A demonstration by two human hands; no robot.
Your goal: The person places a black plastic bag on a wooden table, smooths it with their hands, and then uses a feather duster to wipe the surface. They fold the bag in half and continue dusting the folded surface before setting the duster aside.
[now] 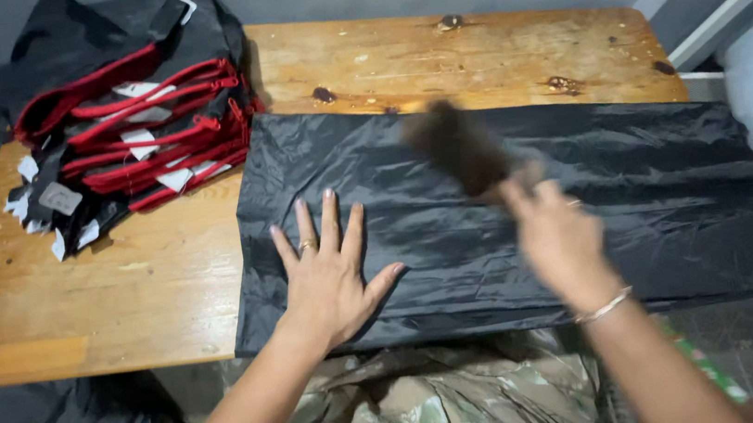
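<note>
Black fabric point(508, 216), a thin shiny sheet, lies spread flat across the right half of the wooden table point(160, 281), its near edge hanging just over the table's front lip and its right end running off past the table's corner. Your left hand point(332, 277) presses on its near-left part, palm down, fingers spread wide and flat, pinning the sheet. Your right hand point(556, 230) is blurred over the middle of the sheet, fingers closed round a dark brush-like tool point(458, 147); the blur hides just what it is and how tight the grip is.

You look to be mid-way through smoothing or brushing the surface, one hand anchoring, the other sweeping. By my reading, the next stroke needs the left palm kept firm so the slippery sheet does not ride up, and the sweep kept within the creased middle.

Room is good to the right and toward the far edge, where bare wood shows. To the left, a pile of black and red bags point(129, 116) sits well apart from the sheet's left edge, with open tabletop between.
</note>
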